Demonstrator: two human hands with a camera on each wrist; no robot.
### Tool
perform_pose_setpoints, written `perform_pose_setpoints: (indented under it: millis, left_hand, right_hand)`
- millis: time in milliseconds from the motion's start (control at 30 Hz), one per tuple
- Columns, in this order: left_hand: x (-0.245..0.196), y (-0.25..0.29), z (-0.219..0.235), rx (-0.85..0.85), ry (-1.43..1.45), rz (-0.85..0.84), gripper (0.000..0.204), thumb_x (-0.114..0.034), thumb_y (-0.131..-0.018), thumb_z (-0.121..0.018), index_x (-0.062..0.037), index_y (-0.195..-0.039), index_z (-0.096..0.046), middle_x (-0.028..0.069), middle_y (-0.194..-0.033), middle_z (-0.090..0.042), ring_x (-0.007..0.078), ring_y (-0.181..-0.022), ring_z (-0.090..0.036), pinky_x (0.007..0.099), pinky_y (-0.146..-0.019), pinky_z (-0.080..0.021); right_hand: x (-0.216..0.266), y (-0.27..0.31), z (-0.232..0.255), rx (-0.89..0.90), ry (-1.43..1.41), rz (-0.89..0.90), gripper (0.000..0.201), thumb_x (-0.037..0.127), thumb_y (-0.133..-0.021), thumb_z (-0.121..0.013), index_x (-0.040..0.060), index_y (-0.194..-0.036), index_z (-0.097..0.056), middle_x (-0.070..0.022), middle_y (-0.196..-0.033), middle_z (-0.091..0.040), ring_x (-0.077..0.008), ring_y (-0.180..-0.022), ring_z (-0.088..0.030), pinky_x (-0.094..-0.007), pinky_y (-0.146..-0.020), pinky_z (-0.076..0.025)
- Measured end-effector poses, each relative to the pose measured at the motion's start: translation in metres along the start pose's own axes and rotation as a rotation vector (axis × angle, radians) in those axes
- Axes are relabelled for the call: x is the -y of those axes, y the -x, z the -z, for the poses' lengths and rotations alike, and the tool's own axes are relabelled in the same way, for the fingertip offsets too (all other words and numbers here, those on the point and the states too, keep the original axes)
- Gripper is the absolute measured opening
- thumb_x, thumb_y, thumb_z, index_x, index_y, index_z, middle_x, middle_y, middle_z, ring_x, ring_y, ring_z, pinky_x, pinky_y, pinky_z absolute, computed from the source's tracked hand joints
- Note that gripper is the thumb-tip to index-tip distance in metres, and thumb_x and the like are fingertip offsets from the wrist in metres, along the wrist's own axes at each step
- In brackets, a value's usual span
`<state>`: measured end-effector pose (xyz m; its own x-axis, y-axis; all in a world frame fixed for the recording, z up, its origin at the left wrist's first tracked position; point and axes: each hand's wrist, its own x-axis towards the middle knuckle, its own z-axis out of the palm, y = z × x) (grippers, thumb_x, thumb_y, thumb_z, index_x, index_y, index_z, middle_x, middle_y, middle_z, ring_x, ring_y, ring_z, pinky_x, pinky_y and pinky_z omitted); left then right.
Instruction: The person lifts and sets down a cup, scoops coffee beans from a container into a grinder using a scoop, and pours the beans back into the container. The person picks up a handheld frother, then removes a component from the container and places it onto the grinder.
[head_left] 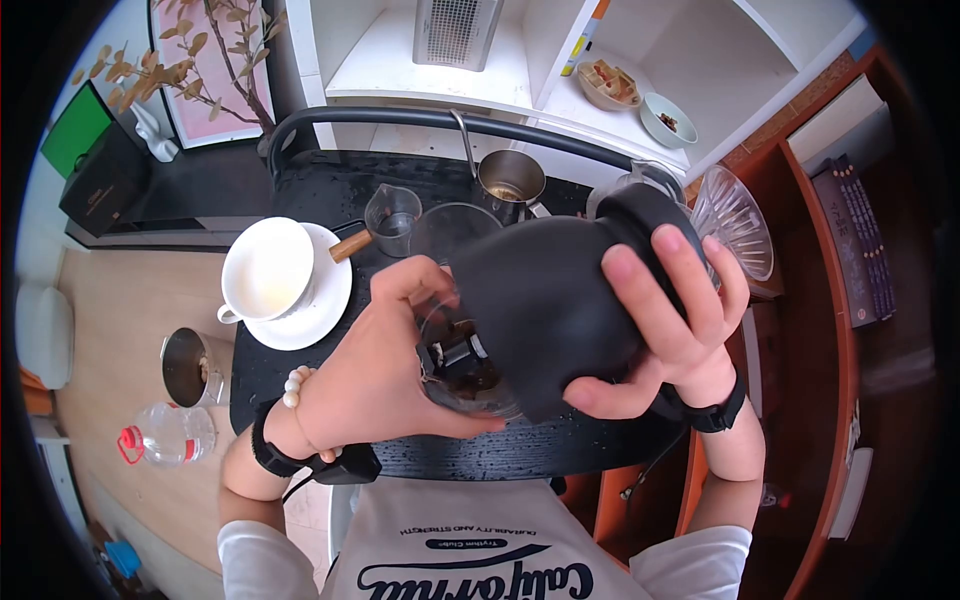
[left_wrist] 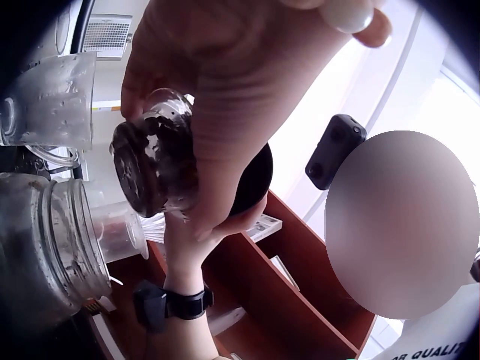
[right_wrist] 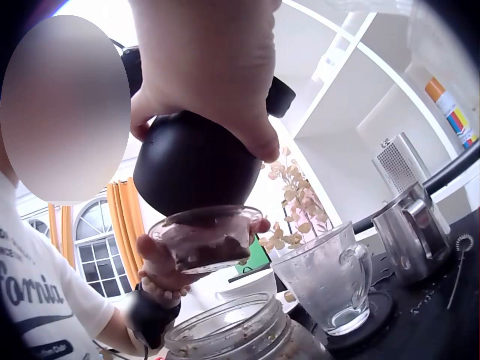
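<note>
Left grip [head_left: 370, 350] clasps glass bowl [right_wrist: 206, 244], right grip [head_left: 675, 348] black vessel [head_left: 545, 300], near a jar's rim [left_wrist: 77, 240].

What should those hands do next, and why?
Perhaps the left hand should steady the glass cup a little more, because dark stuff sits inside it and the right hand holds the big black thing very close to it.

The left hand [left_wrist: 225, 94] holds a small clear glass vessel [left_wrist: 166, 161] which has something dark inside. Beyond it, the right hand [left_wrist: 246, 217], partly hidden, touches a smooth black rounded container [left_wrist: 256, 180]. At the view's left side are a ridge-necked clear glass jar [left_wrist: 45, 244] and a wet clear glass cup [left_wrist: 56, 101].
</note>
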<state>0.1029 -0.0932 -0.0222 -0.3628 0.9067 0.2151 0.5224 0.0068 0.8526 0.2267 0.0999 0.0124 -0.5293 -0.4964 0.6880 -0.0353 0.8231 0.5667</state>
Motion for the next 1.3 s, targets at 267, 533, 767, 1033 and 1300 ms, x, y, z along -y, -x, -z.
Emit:
perform_pose_setpoints:
  millis: [267, 533, 767, 1033, 1300]
  left_hand:
    - [-0.002, -0.003, -0.002, 0.054, 0.055, -0.087, 0.113, -0.018, -0.043, -0.086, -0.005, -0.12, -0.005, 0.0157, -0.119, -0.036, 0.0244, -0.112, -0.04, 0.0352, -0.092, -0.034]
    - [-0.006, -0.006, -0.002, 0.075, 0.063, -0.169, 0.109, -0.02, -0.045, -0.086, -0.005, -0.117, -0.005, 0.0158, -0.117, -0.037, 0.0227, -0.11, -0.041, 0.0325, -0.092, -0.034]
    - [0.0, -0.007, -0.007, 0.022, 0.14, -0.152, 0.091, -0.012, -0.051, -0.083, -0.0019, -0.114, -0.018, 0.0127, -0.113, -0.03, 0.0214, -0.109, -0.04, 0.0344, -0.097, -0.034]
    - [-0.001, -0.011, -0.008, 0.106, 0.13, -0.196, 0.089, -0.011, -0.052, -0.082, -0.0028, -0.113, -0.017, 0.0139, -0.11, -0.033, 0.0224, -0.104, -0.044, 0.0342, -0.094, -0.037]
    - [0.009, -0.003, -0.015, 0.088, 0.133, -0.11, 0.112, -0.025, -0.047, -0.084, -0.004, -0.127, -0.008, 0.0136, -0.126, -0.026, 0.025, -0.117, -0.03, 0.0329, -0.098, -0.021]
  right_hand:
    - [-0.006, 0.009, -0.007, -0.155, 0.049, 0.026, 0.054, 0.039, -0.08, -0.051, 0.0485, -0.123, -0.021, 0.0067, -0.118, -0.049, -0.022, -0.104, -0.048, -0.0403, -0.083, -0.036]
    - [-0.006, 0.01, 0.002, -0.036, 0.008, 0.011, 0.058, 0.037, -0.081, -0.053, 0.0475, -0.126, -0.019, 0.01, -0.121, -0.046, -0.0207, -0.109, -0.044, -0.042, -0.085, -0.034]
    - [-0.015, 0.01, -0.004, -0.146, 0.176, 0.188, 0.075, 0.027, -0.076, -0.061, 0.042, -0.131, -0.012, 0.0102, -0.122, -0.043, -0.0231, -0.112, -0.041, -0.0424, -0.085, -0.035]
    - [-0.02, 0.007, -0.01, -0.296, 0.156, 0.223, 0.096, 0.007, -0.068, -0.068, 0.0445, -0.13, -0.005, -0.0084, -0.125, -0.03, -0.0367, -0.116, -0.032, -0.0457, -0.077, -0.052]
    - [-0.008, 0.01, -0.021, -0.333, 0.214, 0.044, 0.08, 0.023, -0.074, -0.064, 0.0424, -0.131, -0.011, 0.0098, -0.126, -0.038, -0.021, -0.116, -0.035, -0.0426, -0.085, -0.036]
